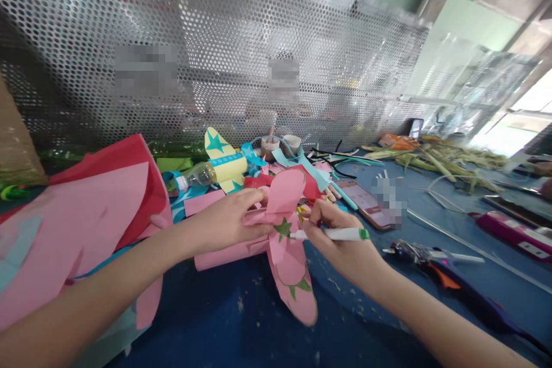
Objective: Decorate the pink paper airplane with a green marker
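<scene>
1. Two hands sit mid-view for me, over a blue bench [241,316]. Between them is the pink paper plane [290,259], its rolled body on the left and one long wing reaching down toward the near edge; I cannot tell how much of its weight the bench takes.

2. Left hand [235,215]: its grip is closed on the plane near where body and wing meet, some fingertips hidden by paper.

3. Right hand [334,224]: its grip is clamped round a white marker [345,234] with a green end, tip at the right edge of a green star [283,229] on the wing.

4. I judge the plane very light, dry and not slippery, but fragile: the wing should bend easily, and the rolled body could dent if squeezed. Whether anything stiff lies inside, I cannot see.

5. I would hold it by the wing root with a soft, flat pinch, leaving the free wing end alone.

6. The marker looks light, stiff and smooth; I would take it on the barrel, close behind the tip.

7. Writing: I can read none. The phone [362,201] shows marks too faint to make out, the magenta power strip [517,233] carries pale illegible patches, and I find no brand on the glue gun [461,287].
</scene>
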`<action>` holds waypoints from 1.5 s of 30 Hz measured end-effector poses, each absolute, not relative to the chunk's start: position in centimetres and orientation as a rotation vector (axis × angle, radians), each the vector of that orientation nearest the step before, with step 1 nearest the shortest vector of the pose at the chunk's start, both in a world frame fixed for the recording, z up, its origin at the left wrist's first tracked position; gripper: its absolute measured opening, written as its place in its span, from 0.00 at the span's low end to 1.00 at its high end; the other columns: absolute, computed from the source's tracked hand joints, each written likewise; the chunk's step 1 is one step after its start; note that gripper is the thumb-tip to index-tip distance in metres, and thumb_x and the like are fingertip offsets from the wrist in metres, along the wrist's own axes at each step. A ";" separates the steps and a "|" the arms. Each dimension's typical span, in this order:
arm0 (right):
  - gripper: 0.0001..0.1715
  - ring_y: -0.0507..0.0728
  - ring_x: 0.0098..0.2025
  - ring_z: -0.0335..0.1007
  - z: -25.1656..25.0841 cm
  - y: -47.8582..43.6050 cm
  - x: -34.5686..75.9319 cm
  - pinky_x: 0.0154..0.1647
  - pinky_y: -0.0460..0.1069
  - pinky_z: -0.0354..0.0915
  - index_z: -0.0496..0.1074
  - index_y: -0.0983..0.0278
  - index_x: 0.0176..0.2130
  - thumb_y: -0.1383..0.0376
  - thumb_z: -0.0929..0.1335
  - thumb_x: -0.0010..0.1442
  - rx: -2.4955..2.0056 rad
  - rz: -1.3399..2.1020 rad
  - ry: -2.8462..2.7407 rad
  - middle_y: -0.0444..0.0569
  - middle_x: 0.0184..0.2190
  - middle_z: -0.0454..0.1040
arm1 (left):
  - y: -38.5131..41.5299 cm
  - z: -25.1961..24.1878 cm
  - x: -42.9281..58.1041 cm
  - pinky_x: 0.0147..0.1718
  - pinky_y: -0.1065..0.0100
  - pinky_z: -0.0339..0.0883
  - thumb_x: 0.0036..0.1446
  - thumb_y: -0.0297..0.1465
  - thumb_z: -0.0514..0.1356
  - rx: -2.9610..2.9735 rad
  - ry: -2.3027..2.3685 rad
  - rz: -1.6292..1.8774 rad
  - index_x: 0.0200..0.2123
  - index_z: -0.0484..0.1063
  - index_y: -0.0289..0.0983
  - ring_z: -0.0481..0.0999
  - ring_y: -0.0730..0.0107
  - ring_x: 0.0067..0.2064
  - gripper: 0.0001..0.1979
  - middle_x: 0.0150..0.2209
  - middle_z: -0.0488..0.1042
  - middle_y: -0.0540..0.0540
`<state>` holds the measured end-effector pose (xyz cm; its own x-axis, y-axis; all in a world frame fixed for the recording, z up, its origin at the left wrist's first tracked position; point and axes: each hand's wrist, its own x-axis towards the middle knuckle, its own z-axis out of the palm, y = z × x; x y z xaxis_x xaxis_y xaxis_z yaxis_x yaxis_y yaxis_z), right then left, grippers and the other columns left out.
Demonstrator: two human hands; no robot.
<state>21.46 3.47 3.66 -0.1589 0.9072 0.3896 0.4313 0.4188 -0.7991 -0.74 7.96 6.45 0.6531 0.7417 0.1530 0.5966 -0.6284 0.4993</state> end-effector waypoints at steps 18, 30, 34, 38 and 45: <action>0.16 0.53 0.24 0.64 2.6 6.5 22.9 0.28 0.48 0.71 0.65 0.58 0.30 0.52 0.72 0.56 -0.993 0.991 -0.750 0.39 0.22 0.64 | 5.9 8.9 -1.1 0.52 0.46 0.69 0.55 0.34 0.64 2.793 1.287 0.649 0.56 0.62 0.35 0.74 0.39 0.55 0.27 0.54 0.72 0.31; 0.28 0.51 0.27 0.71 1.8 6.3 21.9 0.27 0.44 0.71 0.68 0.58 0.34 0.43 0.76 0.45 -0.932 1.154 -0.701 0.39 0.25 0.74 | 7.6 9.4 -2.7 0.51 0.52 0.71 0.48 0.30 0.67 2.165 1.176 1.278 0.60 0.58 0.40 0.76 0.48 0.54 0.37 0.52 0.76 0.37; 0.30 0.50 0.24 0.70 1.6 6.2 21.4 0.23 0.43 0.67 0.68 0.59 0.35 0.41 0.76 0.45 -0.982 1.194 -0.726 0.39 0.23 0.74 | 7.5 9.9 -3.0 0.47 0.57 0.74 0.43 0.41 0.72 1.545 1.093 1.212 0.49 0.71 0.37 0.76 0.44 0.54 0.30 0.50 0.79 0.37; 0.29 0.50 0.24 0.68 1.6 6.1 21.2 0.22 0.43 0.65 0.70 0.60 0.33 0.41 0.76 0.44 -1.032 1.198 -0.774 0.39 0.22 0.72 | 6.9 10.3 -3.1 0.36 0.63 0.76 0.45 0.43 0.72 1.111 1.039 1.143 0.46 0.73 0.37 0.81 0.52 0.41 0.27 0.40 0.82 0.39; 0.29 0.49 0.24 0.66 1.4 6.1 21.2 0.25 0.45 0.67 0.67 0.60 0.33 0.42 0.76 0.46 -1.036 1.207 -0.964 0.40 0.25 0.73 | 7.2 9.7 -2.6 0.31 0.65 0.76 0.50 0.43 0.72 1.012 1.127 1.049 0.54 0.72 0.37 0.81 0.60 0.33 0.31 0.37 0.82 0.41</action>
<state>21.22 6.10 1.37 0.1137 0.9930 0.0320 -0.2509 0.0599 -0.9662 -2.59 7.17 9.69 0.1143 0.9745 -0.1930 -0.1224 0.2066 0.9707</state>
